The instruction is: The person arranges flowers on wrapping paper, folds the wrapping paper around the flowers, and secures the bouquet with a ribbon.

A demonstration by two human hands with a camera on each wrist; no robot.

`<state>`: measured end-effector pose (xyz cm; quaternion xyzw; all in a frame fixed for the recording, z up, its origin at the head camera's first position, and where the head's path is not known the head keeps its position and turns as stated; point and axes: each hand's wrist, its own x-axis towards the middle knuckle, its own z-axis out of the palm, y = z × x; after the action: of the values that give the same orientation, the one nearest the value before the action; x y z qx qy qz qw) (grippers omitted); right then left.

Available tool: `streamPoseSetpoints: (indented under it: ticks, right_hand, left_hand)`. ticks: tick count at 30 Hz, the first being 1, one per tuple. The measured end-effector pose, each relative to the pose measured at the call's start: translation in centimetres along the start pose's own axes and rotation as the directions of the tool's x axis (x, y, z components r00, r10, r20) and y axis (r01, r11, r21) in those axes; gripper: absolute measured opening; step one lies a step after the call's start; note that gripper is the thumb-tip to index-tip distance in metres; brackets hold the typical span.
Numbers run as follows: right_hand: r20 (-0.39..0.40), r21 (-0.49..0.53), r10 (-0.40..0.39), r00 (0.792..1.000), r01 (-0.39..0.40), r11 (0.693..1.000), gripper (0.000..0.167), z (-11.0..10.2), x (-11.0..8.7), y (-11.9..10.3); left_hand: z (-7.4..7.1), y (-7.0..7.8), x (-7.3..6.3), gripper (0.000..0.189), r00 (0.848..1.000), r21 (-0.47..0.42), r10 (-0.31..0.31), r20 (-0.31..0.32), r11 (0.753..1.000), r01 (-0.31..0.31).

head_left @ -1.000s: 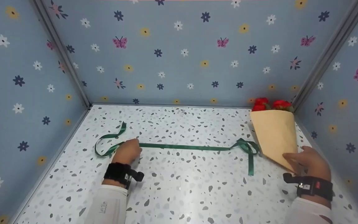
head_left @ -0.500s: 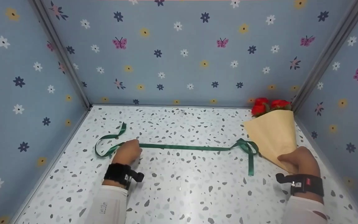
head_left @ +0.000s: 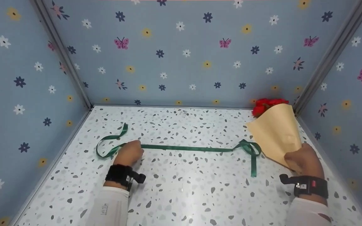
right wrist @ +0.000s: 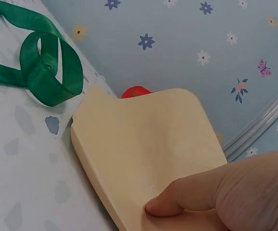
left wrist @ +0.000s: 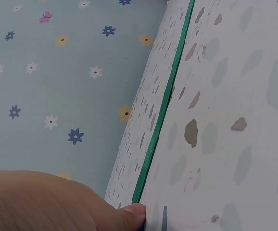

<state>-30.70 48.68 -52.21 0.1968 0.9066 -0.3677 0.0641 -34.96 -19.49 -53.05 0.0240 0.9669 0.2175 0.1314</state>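
Note:
A long green ribbon [head_left: 184, 148] runs across the speckled tabletop, one end curling at the left, the other looped at the right. My left hand [head_left: 130, 153] pinches it near the left curl; in the left wrist view the thumb [left wrist: 134, 209] lies at the ribbon [left wrist: 165, 103], while the other fingertips are hidden. At the right, my right hand [head_left: 305, 160] grips the lower end of a bouquet wrapped in tan paper [head_left: 273, 131]. Its red flowers [head_left: 262, 106] show past the far edge of the wrap. The right thumb [right wrist: 170, 202] presses on the paper; its other fingers are mostly hidden underneath.
Blue wallpapered panels with flowers and butterflies enclose the back [head_left: 181, 62], left [head_left: 20, 94] and right [head_left: 350, 94] sides. The bouquet's top is close to the back right corner. The ribbon's looped end [right wrist: 52, 72] lies just left of the bouquet.
My right hand has shifted a little left and now has a firmer hold on the wrap. The bouquet has turned slightly, its flowers now more covered by paper. Left hand and ribbon stay still.

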Motion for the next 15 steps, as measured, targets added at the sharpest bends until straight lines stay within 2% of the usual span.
streamPoseSetpoints:
  ticks: [7,11,15]
  right_hand:
    - [0.051,0.100,0.049,0.997,-0.054,0.994,0.095,0.0,0.5,0.7]
    - [0.058,0.179,0.080,0.995,-0.089,0.980,0.103,0.1,0.6,1.3]
    - [0.059,0.258,0.073,0.996,-0.086,0.962,0.106,0.2,0.5,1.6]
  left_hand:
    - [0.0,0.0,0.0,0.044,1.000,-0.015,-0.008,0.006,1.000,0.008]
    - [0.0,0.0,-0.1,0.045,1.000,-0.016,-0.001,-0.004,1.000,0.001]
    - [0.0,0.0,-0.1,0.046,1.000,-0.021,0.003,-0.015,1.000,-0.003]
